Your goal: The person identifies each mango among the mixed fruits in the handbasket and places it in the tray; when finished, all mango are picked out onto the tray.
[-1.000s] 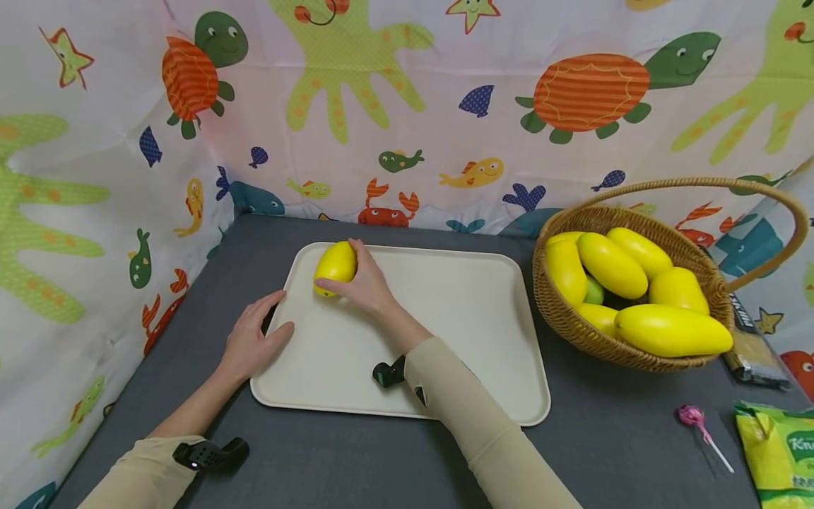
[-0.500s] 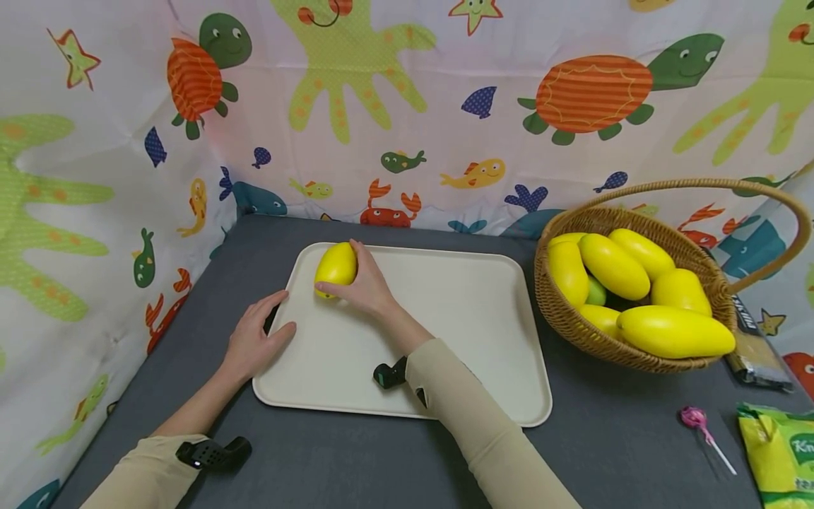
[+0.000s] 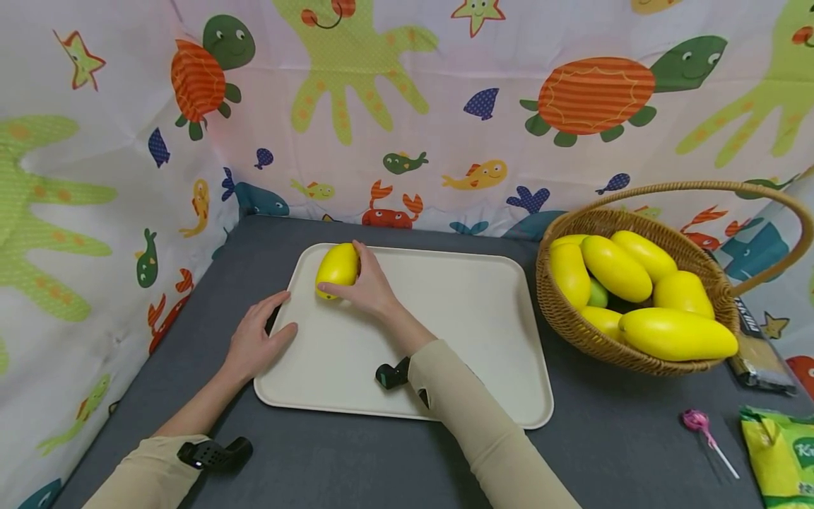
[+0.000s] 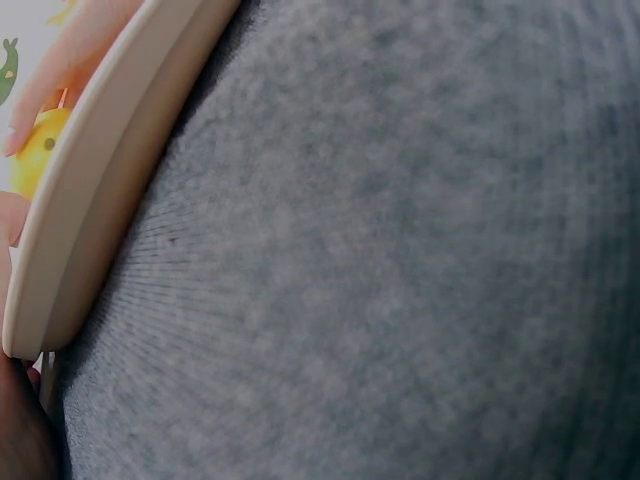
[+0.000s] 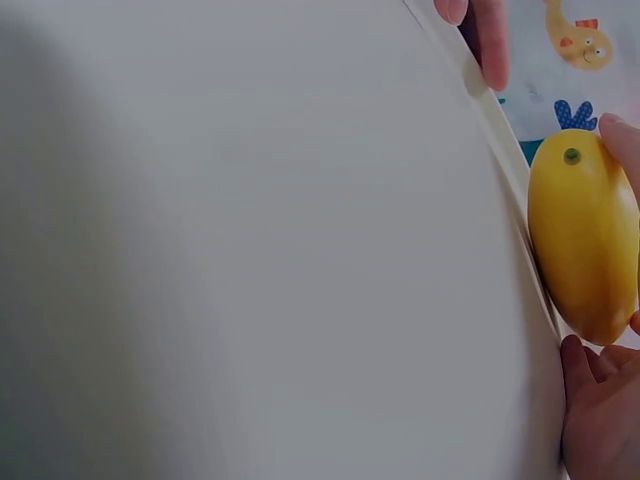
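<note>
Gripping yellow fruit [image 3: 337, 270] in right hand [image 3: 369, 288], resting loose left hand [image 3: 257, 341] on tray [image 3: 473, 311]; probably light, stiff, kinda slick, so hold mid-body.

Head view looks forward and down on the tray [image 3: 461, 311], left wrist camera [image 3: 213, 454] tight beside, right wrist camera [image 3: 391, 374] tight above, both catching yellow fruit [image 3: 337, 271]!

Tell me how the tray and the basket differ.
The tray is shallow, smooth and cream; the basket is deep, woven and brown. The basket has an arched handle; the tray shows none. At the tray, the right hand grips one yellow fruit, while the basket holds several. Both are on the dark table.
</note>
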A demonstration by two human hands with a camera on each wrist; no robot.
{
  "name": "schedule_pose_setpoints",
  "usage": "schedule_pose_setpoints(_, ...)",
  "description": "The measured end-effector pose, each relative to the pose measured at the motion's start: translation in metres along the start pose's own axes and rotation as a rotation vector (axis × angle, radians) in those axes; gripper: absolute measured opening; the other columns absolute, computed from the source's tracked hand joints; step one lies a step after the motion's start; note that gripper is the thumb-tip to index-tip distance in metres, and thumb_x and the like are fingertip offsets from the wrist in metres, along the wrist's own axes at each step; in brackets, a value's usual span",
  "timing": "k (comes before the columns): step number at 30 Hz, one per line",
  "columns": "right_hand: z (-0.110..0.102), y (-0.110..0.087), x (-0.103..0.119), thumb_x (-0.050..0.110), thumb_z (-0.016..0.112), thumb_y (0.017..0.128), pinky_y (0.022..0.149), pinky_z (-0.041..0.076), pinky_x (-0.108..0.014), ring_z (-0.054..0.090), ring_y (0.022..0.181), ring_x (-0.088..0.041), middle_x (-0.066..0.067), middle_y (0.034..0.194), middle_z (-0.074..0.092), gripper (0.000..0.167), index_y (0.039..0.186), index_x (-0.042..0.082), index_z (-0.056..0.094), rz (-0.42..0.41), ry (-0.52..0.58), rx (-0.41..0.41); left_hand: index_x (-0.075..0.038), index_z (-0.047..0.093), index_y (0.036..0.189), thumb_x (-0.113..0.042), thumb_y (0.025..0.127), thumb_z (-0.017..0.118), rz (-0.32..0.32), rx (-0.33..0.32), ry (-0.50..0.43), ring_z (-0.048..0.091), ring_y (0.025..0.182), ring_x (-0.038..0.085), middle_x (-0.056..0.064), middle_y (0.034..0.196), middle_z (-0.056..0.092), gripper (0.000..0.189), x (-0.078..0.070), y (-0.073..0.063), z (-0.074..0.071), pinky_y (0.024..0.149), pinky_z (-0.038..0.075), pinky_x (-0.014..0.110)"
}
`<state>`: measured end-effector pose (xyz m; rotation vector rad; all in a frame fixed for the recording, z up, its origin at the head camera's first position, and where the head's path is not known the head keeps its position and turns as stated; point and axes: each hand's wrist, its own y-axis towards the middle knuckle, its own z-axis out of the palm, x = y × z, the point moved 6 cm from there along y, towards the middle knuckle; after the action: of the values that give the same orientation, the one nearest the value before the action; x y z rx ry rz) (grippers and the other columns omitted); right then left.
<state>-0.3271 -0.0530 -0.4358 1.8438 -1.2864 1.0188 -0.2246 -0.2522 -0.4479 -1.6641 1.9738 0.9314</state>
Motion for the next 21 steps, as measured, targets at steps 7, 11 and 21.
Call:
schedule_pose_setpoints(7,-0.001,-0.001,0.000,0.044,0.079,0.076,0.107,0.036,-0.033,0.039,0.132,-0.018,-0.004,0.155,0.029,0.103,0.155,0.013,0.021,0.002,0.016,-0.002,-0.009,0.046,0.146,-0.027,0.091,0.064,0.001,-0.007,0.015,0.040,0.131,0.038,0.016,0.146,0.045,0.060,0.001,0.000,0.001,0.096,0.033,0.061)
schedule_pose_setpoints(11,-0.005,-0.004,-0.001,0.045,0.076,0.081,0.105,0.039,-0.030,0.042,0.132,-0.019,-0.005,0.154,0.031,0.095,0.154,0.014,0.024,0.062,0.096,-0.038,-0.009,0.046,0.145,-0.027,0.092,0.064,0.004,-0.005,0.009,0.040,0.131,0.037,0.016,0.146,0.045,0.060,0.001,0.000,0.001,0.096,0.033,0.061)
schedule_pose_setpoints(21,-0.041,-0.018,-0.007,0.022,0.064,0.095,0.086,0.051,-0.031,0.060,0.103,-0.023,-0.002,0.115,0.065,0.025,0.117,0.013,0.066,0.215,0.402,-0.236,-0.008,0.047,0.145,-0.026,0.092,0.065,0.015,-0.016,-0.015,0.039,0.132,0.038,0.015,0.146,0.045,0.058,0.001,-0.002,0.000,0.097,0.033,0.062)
